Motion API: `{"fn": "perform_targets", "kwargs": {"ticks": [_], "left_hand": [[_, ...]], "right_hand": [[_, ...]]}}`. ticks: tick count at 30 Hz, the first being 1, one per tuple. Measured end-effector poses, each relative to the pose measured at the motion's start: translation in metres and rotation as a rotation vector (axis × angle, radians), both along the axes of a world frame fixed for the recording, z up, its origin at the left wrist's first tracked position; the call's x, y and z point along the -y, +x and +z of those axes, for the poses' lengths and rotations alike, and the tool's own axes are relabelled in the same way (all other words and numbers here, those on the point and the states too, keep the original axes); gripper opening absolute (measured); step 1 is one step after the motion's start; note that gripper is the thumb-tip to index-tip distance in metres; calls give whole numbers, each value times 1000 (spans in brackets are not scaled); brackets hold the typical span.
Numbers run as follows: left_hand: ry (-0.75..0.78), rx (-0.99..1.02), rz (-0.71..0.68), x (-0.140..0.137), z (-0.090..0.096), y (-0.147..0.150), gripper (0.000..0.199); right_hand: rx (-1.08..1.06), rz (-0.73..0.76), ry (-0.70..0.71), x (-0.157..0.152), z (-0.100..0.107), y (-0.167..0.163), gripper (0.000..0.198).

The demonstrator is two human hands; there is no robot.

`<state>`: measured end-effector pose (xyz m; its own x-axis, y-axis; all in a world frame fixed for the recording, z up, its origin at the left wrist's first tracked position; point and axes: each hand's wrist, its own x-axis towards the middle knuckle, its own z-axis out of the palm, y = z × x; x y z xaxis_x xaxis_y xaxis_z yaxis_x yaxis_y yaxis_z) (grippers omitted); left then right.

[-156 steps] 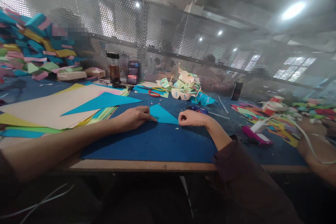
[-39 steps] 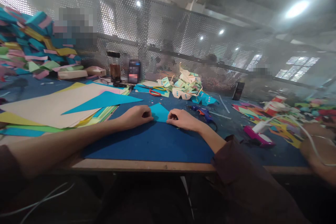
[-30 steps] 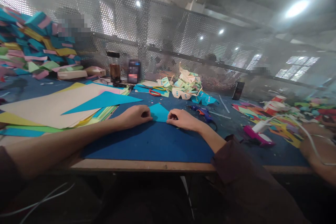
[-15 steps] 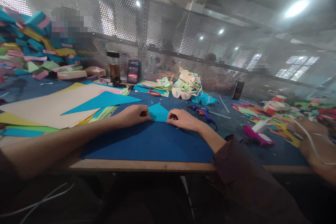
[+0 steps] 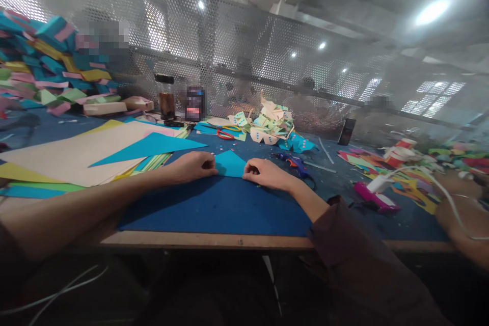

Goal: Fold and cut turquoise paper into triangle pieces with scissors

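Note:
A blue paper triangle lies on the dark blue table mat in front of me, its point facing away. My left hand pinches its left corner with curled fingers. At the opposite corner, my right hand grips the paper between thumb and fingers. The hands cover both corners. Just beyond my right hand rests a blue glue gun with orange parts. To the left, a larger blue paper triangle lies across a stack of coloured sheets.
Red-handled scissors and a heap of cut paper pieces sit at the back. A jar and a phone stand behind the stack. A magenta power strip and another person's arm are at right.
My left hand has shifted very slightly to the left at the paper's corner. My right hand and the paper look the same.

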<state>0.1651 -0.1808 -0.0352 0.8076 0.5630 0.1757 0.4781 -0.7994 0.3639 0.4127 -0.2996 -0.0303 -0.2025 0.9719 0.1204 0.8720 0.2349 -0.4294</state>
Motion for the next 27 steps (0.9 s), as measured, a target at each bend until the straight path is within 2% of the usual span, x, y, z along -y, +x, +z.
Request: {"fn": "perform_targets", "kwargs": {"ticks": [27], "left_hand": [[-12,-18,5,-3,0,-2,27]], "right_hand": [[7,-18,-14,3,4,-2,10]]}}
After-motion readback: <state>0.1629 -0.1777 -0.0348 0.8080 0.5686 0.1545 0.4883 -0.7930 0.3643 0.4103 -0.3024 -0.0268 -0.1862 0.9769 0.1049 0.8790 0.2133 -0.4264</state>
